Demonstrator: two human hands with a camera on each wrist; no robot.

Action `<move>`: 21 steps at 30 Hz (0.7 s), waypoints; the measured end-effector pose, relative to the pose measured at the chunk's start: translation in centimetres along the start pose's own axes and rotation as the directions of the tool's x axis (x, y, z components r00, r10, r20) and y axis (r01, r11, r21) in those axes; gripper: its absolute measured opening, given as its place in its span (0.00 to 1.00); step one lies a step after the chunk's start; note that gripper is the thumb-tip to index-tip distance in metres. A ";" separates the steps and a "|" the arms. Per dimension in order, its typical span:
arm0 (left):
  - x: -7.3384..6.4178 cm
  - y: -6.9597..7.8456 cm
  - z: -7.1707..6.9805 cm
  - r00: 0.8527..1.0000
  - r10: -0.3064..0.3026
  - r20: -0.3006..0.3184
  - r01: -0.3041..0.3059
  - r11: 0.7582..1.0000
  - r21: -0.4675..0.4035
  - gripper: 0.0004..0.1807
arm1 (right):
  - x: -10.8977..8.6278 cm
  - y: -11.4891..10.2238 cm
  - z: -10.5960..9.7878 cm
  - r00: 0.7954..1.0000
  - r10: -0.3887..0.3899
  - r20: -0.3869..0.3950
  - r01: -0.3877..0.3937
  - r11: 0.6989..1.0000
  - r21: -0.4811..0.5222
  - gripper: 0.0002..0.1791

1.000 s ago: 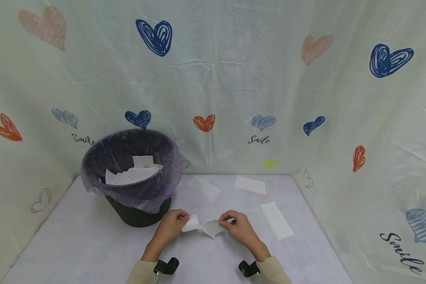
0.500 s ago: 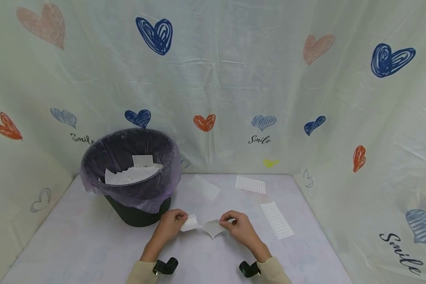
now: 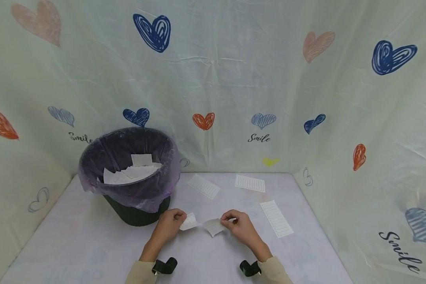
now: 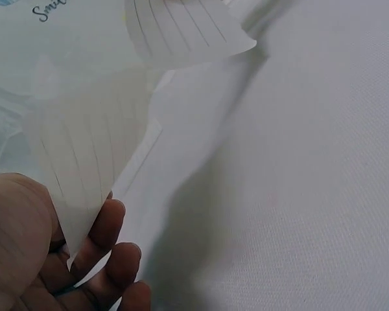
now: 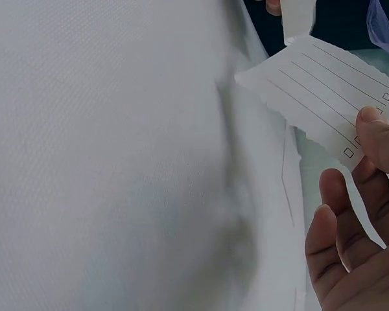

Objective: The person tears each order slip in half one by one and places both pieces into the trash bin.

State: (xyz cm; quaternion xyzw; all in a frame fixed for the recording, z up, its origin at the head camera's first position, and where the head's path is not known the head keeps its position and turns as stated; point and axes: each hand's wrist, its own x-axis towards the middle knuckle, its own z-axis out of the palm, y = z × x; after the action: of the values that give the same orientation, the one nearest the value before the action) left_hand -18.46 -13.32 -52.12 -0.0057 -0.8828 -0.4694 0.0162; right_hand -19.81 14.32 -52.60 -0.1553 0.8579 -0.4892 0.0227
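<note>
Over the near middle of the table, my left hand (image 3: 169, 225) pinches a small piece of lined paper (image 3: 189, 222) by its outer end. My right hand (image 3: 240, 227) pinches a second lined piece (image 3: 213, 227) between thumb and fingers. Small printed boxes run along the held side of that right piece (image 5: 324, 97), and its edges look torn and ragged. In both wrist views the inner corners of the two pieces meet or overlap. The left piece (image 4: 91, 142) narrows to a point inside the left fingers (image 4: 107, 227).
A dark bin (image 3: 136, 213) with a purple plastic liner (image 3: 163, 193) stands at the left, holding several white paper pieces (image 3: 136, 173). Three lined sheets lie on the table: a back-left sheet (image 3: 204, 186), a back-right sheet (image 3: 250, 183) and a right sheet (image 3: 277, 219). A heart-printed curtain (image 3: 213, 86) surrounds the table.
My hands have drifted very slightly apart, the left one to the left and the right one to the right, each keeping its paper piece. The head view has tilted a little.
</note>
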 end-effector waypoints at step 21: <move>-0.1 0.9 -0.8 0.998 0.062 0.019 -0.063 0.997 0.037 0.02 | -0.5 0.4 -1.4 0.999 0.018 -0.050 -0.018 1.000 -0.008 0.05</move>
State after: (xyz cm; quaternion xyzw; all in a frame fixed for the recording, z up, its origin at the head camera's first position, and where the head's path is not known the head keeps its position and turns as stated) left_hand -18.36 -13.48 -50.96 -0.0372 -0.8911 -0.4518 0.0232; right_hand -19.75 15.86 -52.28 -0.1354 0.8616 -0.4892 0.0048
